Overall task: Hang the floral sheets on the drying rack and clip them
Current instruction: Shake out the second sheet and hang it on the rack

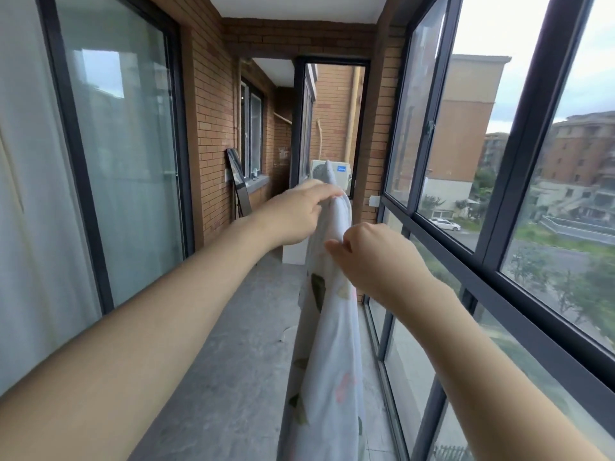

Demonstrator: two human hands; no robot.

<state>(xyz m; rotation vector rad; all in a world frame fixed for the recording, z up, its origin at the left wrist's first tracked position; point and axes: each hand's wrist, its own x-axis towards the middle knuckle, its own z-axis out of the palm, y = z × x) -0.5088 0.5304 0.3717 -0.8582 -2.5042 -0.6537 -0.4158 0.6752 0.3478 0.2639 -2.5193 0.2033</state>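
A white floral sheet (327, 354) with green leaves and pink flowers hangs in a long drape down the middle of the balcony. The rack beneath it is hidden by the cloth. My left hand (299, 214) reaches far forward and pinches the sheet's top fold at its far end. My right hand (369, 257) is nearer and lower, fingers curled, pinching the same top edge. No clip is visible in either hand.
Narrow balcony with grey floor (233, 344). Sliding glass doors (126, 144) line the left, tall dark-framed windows (492, 267) the right. An air-conditioner unit (329, 173) stands at the far end, and a dark framed panel (238, 184) leans on the brick wall.
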